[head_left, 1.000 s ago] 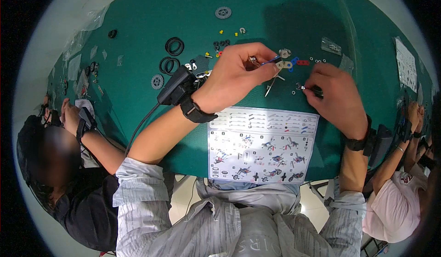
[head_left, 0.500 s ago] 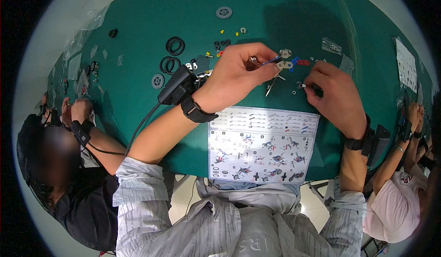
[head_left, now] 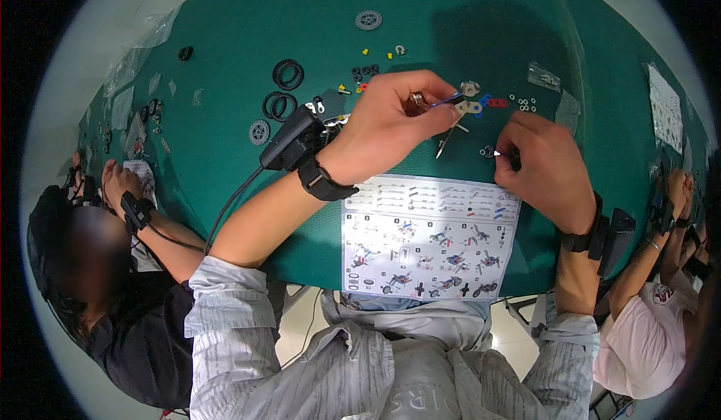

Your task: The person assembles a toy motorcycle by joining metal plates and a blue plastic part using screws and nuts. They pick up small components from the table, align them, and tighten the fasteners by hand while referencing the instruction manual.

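My left hand is closed on a small part assembly with a blue strip and a thin metal rod pointing down. Beyond its fingertips lie a beige piece, blue pieces and a red strip. My right hand pinches a small metal wrench, whose open end is around or over a small nut on the green table. Several small nuts lie just above my right hand.
A printed instruction sheet lies in front of me. Black tyres, a grey wheel and a second wheel are beyond my left arm. A small plastic bag lies upper right. People sit on both sides.
My right hand has moved slightly down with the wrench, whose end is now at the small nut. More of the nuts above it show. My left hand has barely moved.
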Demonstrator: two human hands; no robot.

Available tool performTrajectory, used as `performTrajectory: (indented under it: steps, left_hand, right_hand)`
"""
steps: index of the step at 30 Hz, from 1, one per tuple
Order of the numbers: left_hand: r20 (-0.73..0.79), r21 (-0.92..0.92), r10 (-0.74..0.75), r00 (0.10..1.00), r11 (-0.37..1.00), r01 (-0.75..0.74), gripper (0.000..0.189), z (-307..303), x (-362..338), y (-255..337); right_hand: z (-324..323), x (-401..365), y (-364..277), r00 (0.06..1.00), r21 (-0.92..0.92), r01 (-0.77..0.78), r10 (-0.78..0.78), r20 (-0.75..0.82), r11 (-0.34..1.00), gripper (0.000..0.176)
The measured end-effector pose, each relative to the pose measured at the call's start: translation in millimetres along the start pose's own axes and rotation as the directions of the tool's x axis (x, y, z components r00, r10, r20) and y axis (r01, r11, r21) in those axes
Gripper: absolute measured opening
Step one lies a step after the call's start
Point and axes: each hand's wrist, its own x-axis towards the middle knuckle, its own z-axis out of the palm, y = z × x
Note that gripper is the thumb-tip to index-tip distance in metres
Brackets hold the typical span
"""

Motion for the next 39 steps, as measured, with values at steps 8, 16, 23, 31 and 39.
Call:
performTrajectory:
  steps: [8,16,23,31,39]
  left_hand:
    - [0.002,-0.002,-0.012,1.0,1.0,0.012,0.015,0.4,0.1,-0.2]
    - [0.005,-0.005,-0.006,1.0,1.0,0.006,0.014,0.5,0.0,2.2]
    - [0.005,0.002,0.001,1.0,1.0,-0.001,0.014,0.5,0.3,1.8]
    - [0.0,0.0,0.008,1.0,1.0,-0.008,0.013,0.5,-0.1,2.3]
    - [-0.008,0.011,0.008,1.0,1.0,-0.007,0.013,1.2,0.2,1.2]
  right_hand:
    - [2.5,-1.8,-5.5,0.998,0.03,-0.062,0.062,-0.001,0.998,0.007]
    - [2.7,-3.5,-8.6,0.998,-0.025,-0.061,0.06,-0.013,0.998,0.009]
    - [1.2,-3.4,-7.6,0.999,-0.011,-0.034,0.034,-0.027,0.999,0.013]
    - [2.9,0.2,-8.5,0.989,0.003,0.124,-0.123,-0.086,0.992,0.015]
    - [4.3,-0.6,-6.5,0.987,-0.048,0.143,-0.146,-0.065,0.989,0.007]
